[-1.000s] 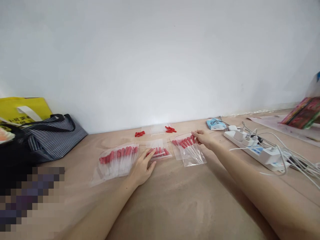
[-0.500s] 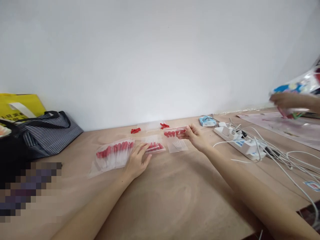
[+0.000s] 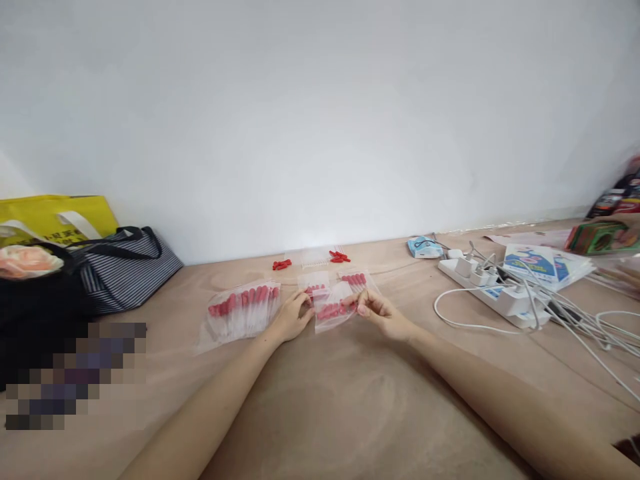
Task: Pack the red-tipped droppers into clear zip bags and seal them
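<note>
On the worktop (image 3: 320,413), a bag (image 3: 133,270) stands at left, a row of packets (image 3: 245,310) lies right of it, and a power strip (image 3: 493,292) lies further right.

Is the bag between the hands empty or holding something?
Holding something: red pieces show through the clear plastic of the bag by the right hand.

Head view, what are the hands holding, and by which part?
The right hand holds a clear bag of red pieces by its right edge. The left hand is at its left edge, grip unclear.
</note>
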Demonstrator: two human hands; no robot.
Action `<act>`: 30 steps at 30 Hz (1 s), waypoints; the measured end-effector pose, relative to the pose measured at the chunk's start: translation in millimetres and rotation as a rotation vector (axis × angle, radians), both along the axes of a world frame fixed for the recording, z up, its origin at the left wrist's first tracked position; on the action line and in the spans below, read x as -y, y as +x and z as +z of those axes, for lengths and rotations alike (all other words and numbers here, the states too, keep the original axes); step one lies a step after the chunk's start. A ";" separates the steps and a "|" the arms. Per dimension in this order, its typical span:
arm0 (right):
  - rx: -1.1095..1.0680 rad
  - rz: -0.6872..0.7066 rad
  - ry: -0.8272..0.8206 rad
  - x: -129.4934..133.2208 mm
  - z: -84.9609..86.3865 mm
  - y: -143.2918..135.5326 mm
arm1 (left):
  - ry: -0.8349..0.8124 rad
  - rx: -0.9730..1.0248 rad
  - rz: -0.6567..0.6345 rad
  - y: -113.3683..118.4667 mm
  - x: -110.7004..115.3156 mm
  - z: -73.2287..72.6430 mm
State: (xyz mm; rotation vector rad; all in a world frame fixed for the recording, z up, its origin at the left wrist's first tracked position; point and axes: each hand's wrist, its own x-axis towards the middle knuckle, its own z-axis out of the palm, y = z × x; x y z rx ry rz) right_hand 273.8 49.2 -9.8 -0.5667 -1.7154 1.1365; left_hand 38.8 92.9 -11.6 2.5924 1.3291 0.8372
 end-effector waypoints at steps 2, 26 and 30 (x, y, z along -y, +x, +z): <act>0.049 0.055 -0.023 3.7 -2.1 -1.2 | 0.011 0.010 0.009 -0.6 -0.6 -0.9; 0.648 -0.280 0.788 7.4 -20.2 0.6 | -0.066 -0.012 -0.360 -19.0 73.0 11.7; 0.771 -0.330 1.037 9.6 -17.6 -4.8 | -0.053 -0.023 -0.355 -18.1 74.3 13.8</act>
